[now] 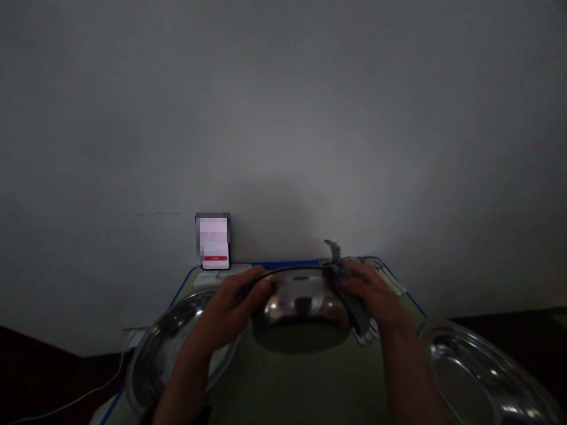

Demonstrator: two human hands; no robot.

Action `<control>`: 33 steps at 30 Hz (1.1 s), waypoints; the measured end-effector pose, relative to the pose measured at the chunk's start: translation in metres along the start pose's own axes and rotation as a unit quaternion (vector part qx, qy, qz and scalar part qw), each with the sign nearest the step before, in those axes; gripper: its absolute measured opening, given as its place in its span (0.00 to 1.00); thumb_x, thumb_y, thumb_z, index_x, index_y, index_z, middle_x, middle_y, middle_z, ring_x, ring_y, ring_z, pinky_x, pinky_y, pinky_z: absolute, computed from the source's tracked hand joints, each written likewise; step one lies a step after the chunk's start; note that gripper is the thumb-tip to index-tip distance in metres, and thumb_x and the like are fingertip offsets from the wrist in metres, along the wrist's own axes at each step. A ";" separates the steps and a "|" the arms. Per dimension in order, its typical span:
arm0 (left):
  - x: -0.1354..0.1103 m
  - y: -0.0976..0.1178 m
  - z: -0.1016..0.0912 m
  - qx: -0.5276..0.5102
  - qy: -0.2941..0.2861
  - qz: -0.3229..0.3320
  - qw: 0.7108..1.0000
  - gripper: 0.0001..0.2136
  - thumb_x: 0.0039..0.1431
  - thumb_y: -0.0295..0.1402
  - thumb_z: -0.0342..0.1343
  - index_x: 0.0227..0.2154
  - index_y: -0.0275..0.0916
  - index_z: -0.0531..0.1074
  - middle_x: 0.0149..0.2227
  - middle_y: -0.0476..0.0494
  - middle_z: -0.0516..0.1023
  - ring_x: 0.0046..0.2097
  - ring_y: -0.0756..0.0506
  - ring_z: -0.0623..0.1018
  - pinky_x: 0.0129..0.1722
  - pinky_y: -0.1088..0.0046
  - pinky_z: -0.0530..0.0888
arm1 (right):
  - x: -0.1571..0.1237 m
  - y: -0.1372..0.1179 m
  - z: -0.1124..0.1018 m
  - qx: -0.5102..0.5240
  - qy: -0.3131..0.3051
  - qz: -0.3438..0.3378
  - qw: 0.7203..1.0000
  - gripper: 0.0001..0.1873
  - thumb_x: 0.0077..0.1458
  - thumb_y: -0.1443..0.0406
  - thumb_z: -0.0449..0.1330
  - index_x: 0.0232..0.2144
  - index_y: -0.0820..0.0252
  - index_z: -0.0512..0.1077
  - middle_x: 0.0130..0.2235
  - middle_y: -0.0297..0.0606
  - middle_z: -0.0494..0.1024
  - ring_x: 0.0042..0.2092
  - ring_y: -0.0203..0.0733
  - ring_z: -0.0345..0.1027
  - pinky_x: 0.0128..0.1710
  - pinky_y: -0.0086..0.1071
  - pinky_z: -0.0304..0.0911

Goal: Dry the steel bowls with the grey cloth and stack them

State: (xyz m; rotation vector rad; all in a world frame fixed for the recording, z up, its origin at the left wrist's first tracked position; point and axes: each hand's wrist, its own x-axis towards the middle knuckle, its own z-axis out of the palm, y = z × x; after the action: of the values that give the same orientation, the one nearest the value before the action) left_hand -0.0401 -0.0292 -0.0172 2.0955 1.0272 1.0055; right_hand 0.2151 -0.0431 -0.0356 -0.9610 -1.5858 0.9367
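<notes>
A shiny metal bowl (303, 298) is held up over the green table, its curved side facing me. My left hand (234, 304) is closed on the bowl's left edge, thumb on the outer side. On the right edge, my right hand (370, 289) grips a grey patterned cloth (357, 310) pressed against the bowl. One end of the cloth sticks up above the fingers. The dim light and blur hide finer detail, and the bowl's far side is out of sight.
A round metal basin (155, 345) lies left, partly behind my left forearm. Another metal basin (485, 372) is at the lower right. A lit phone (215, 242) leans near the wall (283, 118). Pale-handled cutlery (390, 277) lies along the right side of the green table (305, 383).
</notes>
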 end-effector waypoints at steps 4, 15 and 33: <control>0.002 -0.014 0.000 -0.135 0.103 -0.074 0.983 0.20 0.59 0.49 0.47 0.21 0.40 0.68 0.22 0.47 0.71 0.27 0.47 0.70 0.28 0.71 0.70 | -0.005 0.013 -0.010 0.113 0.178 0.054 0.976 0.17 0.43 0.50 0.62 0.31 0.53 0.75 0.27 0.34 0.78 0.30 0.45 0.71 0.31 0.36 0.67; -0.004 0.013 0.002 0.034 0.030 -0.032 0.998 0.19 0.62 0.44 0.42 0.18 0.42 0.59 0.18 0.52 0.63 0.22 0.50 0.65 0.23 0.73 0.61 | -0.014 -0.011 -0.014 -0.021 0.006 0.046 0.999 0.14 0.46 0.53 0.62 0.31 0.54 0.78 0.33 0.35 0.81 0.35 0.44 0.73 0.34 0.34 0.68; 0.001 -0.009 0.001 -0.083 0.111 -0.078 0.987 0.21 0.60 0.49 0.44 0.17 0.42 0.61 0.19 0.49 0.66 0.24 0.47 0.66 0.25 0.71 0.66 | 0.002 0.011 -0.005 0.119 0.247 0.063 0.960 0.18 0.44 0.49 0.63 0.32 0.55 0.76 0.32 0.35 0.80 0.36 0.45 0.72 0.37 0.36 0.67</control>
State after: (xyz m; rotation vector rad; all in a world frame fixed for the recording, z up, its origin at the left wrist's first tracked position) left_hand -0.0423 -0.0239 -0.0243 1.7688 1.1544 1.2204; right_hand 0.2215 -0.0363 -0.0445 -1.0353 -0.9783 0.8672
